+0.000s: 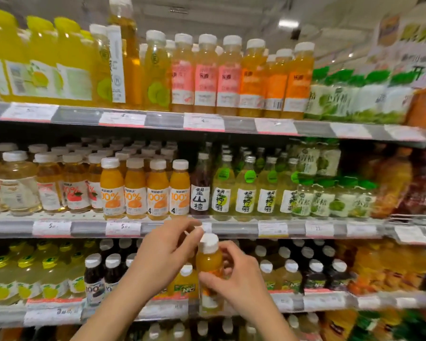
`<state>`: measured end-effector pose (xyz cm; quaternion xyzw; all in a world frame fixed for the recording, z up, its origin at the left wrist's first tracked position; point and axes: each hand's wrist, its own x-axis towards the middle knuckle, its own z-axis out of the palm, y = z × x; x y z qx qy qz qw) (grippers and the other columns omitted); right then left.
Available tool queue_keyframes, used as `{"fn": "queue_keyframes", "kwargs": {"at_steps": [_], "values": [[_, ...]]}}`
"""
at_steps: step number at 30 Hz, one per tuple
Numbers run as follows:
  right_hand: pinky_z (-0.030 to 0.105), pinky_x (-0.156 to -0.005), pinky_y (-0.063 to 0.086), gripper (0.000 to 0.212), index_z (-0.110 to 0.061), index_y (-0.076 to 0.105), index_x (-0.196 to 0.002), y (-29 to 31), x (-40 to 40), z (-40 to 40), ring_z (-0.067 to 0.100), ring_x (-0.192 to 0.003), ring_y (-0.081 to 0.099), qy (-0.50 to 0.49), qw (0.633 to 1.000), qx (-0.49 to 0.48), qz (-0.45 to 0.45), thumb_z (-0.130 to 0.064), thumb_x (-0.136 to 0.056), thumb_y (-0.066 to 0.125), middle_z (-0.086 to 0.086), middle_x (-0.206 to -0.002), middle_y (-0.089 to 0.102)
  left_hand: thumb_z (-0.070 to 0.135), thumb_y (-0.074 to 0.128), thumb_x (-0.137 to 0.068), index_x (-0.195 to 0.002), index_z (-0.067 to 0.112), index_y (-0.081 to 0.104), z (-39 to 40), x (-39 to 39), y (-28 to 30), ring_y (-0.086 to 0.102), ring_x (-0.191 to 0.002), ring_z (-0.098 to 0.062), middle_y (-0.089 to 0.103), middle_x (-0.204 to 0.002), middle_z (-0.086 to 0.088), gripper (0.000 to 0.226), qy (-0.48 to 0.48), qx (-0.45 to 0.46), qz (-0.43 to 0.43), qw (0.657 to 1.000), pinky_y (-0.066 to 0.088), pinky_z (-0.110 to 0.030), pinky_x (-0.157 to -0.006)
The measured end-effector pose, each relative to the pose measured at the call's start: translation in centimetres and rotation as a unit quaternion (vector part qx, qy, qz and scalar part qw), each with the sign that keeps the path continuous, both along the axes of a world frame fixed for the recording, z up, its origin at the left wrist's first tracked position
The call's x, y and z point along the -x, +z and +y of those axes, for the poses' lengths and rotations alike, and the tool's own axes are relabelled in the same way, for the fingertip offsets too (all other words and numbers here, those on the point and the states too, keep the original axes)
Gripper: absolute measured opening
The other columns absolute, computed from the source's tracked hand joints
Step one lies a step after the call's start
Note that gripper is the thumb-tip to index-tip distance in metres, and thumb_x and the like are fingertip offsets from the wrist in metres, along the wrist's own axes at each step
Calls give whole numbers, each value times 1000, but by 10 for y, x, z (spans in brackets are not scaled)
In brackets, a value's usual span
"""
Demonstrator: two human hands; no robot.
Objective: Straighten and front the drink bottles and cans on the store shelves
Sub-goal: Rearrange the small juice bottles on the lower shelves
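Fingers [208,279] grip upright white-capped orange juice bottle [209,264].

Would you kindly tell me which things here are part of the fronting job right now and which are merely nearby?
In hand:
orange juice bottle, held by right hand
left hand at its cap
orange juice row

Nearby:
price tags
hanging sign

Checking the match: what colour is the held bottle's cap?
White, over orange juice; bottle in right hand, head view.
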<state>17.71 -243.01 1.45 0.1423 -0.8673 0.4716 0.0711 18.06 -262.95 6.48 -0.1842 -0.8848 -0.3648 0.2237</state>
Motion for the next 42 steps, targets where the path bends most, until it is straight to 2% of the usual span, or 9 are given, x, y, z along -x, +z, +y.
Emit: {"fn": "queue_keyframes", "kwargs": {"at_steps": [2, 10, 14, 17, 19, 24, 29, 34, 42], "values": [[23, -84, 57, 56, -44, 59, -114, 16, 4, 15, 1, -90, 68, -12, 1000, 10, 18, -55, -66, 84, -16, -101, 72, 62, 38, -96, -124, 37, 64, 5, 7, 20, 52, -115, 7, 61, -119, 25, 46, 2, 52, 56, 997, 40, -17, -93], [31, -89, 57, 56, -44, 57, -116, 130, 21, 60, -3, -99, 63, -102, 974, 29, 200, -64, -69, 79, -23, -103, 68, 45, 44, -96, -143, 26, 52, 30, 41, 115, 32, -147, -20, 42, -156, 5, 52, 71, 185, 242, 950, 29, -41, -118], [27, -91, 53, 59, -36, 57, -130, 200, 32, 74, -3, -97, 63, -151, 941, 52, 298, -59, -78, 76, -24, -102, 64, 38, 58, -95, -150, 25, 43, 53, 56, 148, 28, -150, -29, 36, -161, -4, 58, 103, 252, 232, 934, 28, -51, -120], [33, -90, 55, 67, -28, 59, -131, 248, 51, 83, 2, -97, 64, -196, 908, 41, 368, -69, -79, 69, -18, -108, 68, 55, 33, -95, -157, 29, 28, 69, 65, 157, 16, -154, -27, 21, -168, -2, 68, 106, 301, 185, 929, 17, -51, -124], [41, -93, 57, 74, -26, 57, -137, 272, 70, 88, 11, -103, 66, -216, 896, 34, 385, -73, -80, 66, -11, -117, 70, 62, 18, -88, -158, 31, 26, 72, 70, 154, 20, -154, -25, 24, -167, 1, 77, 110, 308, 176, 929, 18, -52, -124], [45, -89, 58, 66, -34, 58, -127, 303, 106, 84, 14, -101, 67, -241, 896, -27, 371, -80, -79, 54, -13, -109, 70, 59, 38, -87, -146, 29, 50, 71, 77, 143, 52, -135, -24, 54, -148, 1, 68, 139, 310, 194, 920, 41, -54, -111], [37, -81, 58, 57, -28, 51, -131, 314, 120, 72, 14, -91, 68, -248, 892, -52, 374, -63, -88, 65, -10, -101, 70, 57, 43, -85, -141, 30, 54, 76, 78, 142, 54, -130, -23, 58, -142, 4, 63, 148, 288, 208, 923, 42, -54, -108], [37, -65, 56, 54, -28, 38, -119, 307, 132, 65, 18, -74, 66, -282, 864, -36, 415, -64, -89, 63, -5, -89, 67, 56, 48, -83, -138, 28, 58, 78, 79, 139, 56, -128, -26, 59, -140, 2, 62, 156, 284, 215, 921, 44, -55, -106], [37, -63, 56, 52, -24, 34, -112, 311, 141, 56, 23, -74, 67, -346, 840, -57, 414, -62, -90, 63, -1, -86, 66, 56, 48, -79, -131, 28, 62, 79, 81, 141, 60, -122, -25, 63, -134, 3, 61, 160, 283, 230, 917, 48, -56, -102]]}}
